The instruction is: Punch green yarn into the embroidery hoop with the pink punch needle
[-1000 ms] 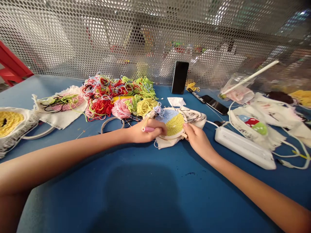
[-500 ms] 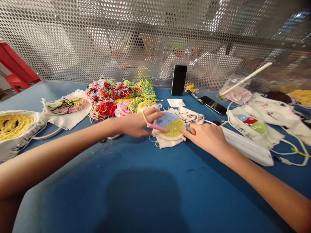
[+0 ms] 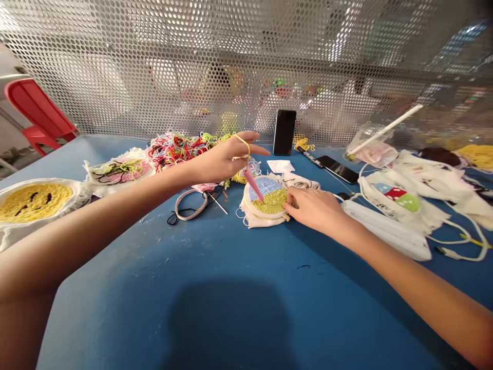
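The embroidery hoop (image 3: pixel 248 206) lies on the table with cloth in it, worked in blue and yellow-green loops. My right hand (image 3: pixel 318 208) grips its right rim, thumb and fingers closed there. A pink punch needle (image 3: pixel 253 185) leans over the hoop with its tip on the yellow-green part. From its top a strand of yellow yarn (image 3: pixel 247 149) runs up across my left hand (image 3: pixel 231 158), which is raised above and left of the hoop. The left fingers hold the yarn; two are partly stretched out, and exactly where they pinch it is hidden.
Tangled yarn (image 3: pixel 181 146) lies behind my left forearm. Left are a bare hoop (image 3: pixel 179 205), a needle (image 3: pixel 219 204) and a yellow smiley piece (image 3: pixel 36 201). A phone (image 3: pixel 284 132) stands against the perforated metal panel (image 3: pixel 127 92). A white power strip (image 3: pixel 389 231) and cables lie right.
My left hand has risen away from the hoop, drawing the yellow yarn up. The punch needle has tipped more upright. My right hand stays at the hoop's right rim.
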Tool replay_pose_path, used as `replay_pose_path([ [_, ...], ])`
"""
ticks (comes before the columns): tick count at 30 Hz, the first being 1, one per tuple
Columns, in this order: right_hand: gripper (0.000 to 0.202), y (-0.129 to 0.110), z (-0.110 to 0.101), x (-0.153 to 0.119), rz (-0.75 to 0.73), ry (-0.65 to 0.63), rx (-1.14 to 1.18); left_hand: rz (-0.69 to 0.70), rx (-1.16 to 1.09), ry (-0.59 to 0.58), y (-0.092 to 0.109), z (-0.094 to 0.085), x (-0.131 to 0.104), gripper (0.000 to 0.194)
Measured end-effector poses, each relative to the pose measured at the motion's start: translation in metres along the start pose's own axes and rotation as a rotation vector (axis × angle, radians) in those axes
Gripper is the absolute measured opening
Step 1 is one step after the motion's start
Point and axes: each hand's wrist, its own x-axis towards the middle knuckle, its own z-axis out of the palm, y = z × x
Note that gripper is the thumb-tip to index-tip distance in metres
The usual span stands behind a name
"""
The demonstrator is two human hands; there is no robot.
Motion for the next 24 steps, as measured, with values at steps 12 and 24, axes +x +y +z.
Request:
replay_pose_path([
  [12,0.033,-0.055,-0.016,0.039,-0.287,-0.031,1.051,0.013,0.089,0.284,0.005,-0.014,0.016,0.021],
  [24,0.030,-0.039,-0.007,0.031,-0.226,-0.068,1.184,-0.253,-0.066,0.399,-0.046,-0.102,0.024,0.037],
])
